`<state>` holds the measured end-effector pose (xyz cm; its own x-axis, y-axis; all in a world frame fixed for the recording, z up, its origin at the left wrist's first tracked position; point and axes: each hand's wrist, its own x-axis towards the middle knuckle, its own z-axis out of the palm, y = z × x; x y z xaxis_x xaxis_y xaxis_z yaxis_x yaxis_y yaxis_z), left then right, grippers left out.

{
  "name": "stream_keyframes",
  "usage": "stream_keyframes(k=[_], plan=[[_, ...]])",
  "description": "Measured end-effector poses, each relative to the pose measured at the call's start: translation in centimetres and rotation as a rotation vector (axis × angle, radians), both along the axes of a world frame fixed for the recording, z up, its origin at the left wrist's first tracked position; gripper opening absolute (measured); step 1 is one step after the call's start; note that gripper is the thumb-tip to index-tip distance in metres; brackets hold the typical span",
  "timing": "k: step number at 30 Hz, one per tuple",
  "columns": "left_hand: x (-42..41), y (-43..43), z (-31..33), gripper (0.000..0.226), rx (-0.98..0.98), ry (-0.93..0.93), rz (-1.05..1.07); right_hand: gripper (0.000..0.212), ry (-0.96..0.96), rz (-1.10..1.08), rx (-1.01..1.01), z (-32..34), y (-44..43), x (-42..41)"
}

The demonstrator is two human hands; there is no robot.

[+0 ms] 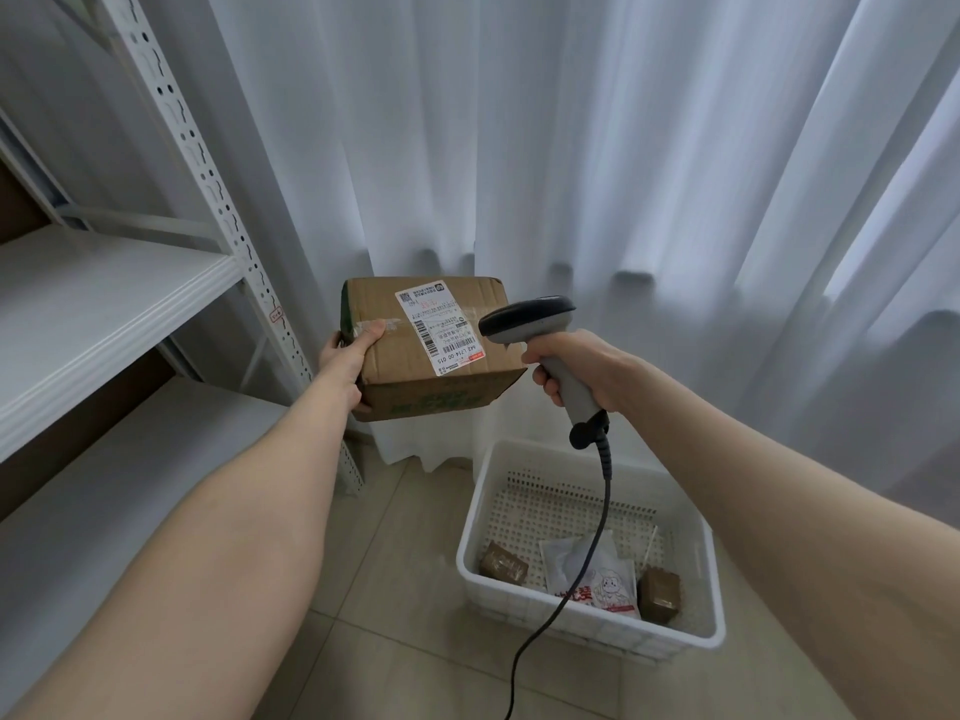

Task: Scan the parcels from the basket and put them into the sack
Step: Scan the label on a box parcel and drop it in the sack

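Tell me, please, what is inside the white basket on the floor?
The basket holds a left brown parcel, a right brown parcel and a white printed bag between them. The scanner's cable crosses the bag, and the near wall hides the lowest part.

A brown cardboard parcel (431, 350) is held up mid-frame, tilted, with its white barcode label (441, 330) facing up. Just to its right, a grey scanner (540, 335) points at the label. At lower right, a white perforated basket (623, 631) holds a small brown box (503, 566), a white pouch (597, 574) and a second brown box (660, 595).
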<state>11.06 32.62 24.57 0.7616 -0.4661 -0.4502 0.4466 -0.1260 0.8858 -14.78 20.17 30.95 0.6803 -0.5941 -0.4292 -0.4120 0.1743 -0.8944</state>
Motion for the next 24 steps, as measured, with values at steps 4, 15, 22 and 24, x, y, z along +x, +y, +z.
stream_keyframes(k=[4, 15, 22, 24], plan=[[-0.4, 1.3, 0.0, 0.076, 0.001, 0.004, -0.003, 0.016, -0.054, -0.101, 0.025, -0.7, 0.6, 0.4], [-4.5, 13.6, 1.8, 0.081, 0.179, -0.03, -0.095, 0.047, -0.103, -0.355, 0.279, -4.6, 6.6, -0.5], [-10.2, 24.0, 3.7, 0.091, 0.15, -0.195, -0.081, 0.049, -0.173, -0.287, 0.473, -4.5, 13.4, -3.7], [-11.4, 26.8, 4.8, 0.094, 0.133, -0.233, -0.1, 0.043, -0.177, -0.281, 0.559, -4.5, 15.6, -4.4]])
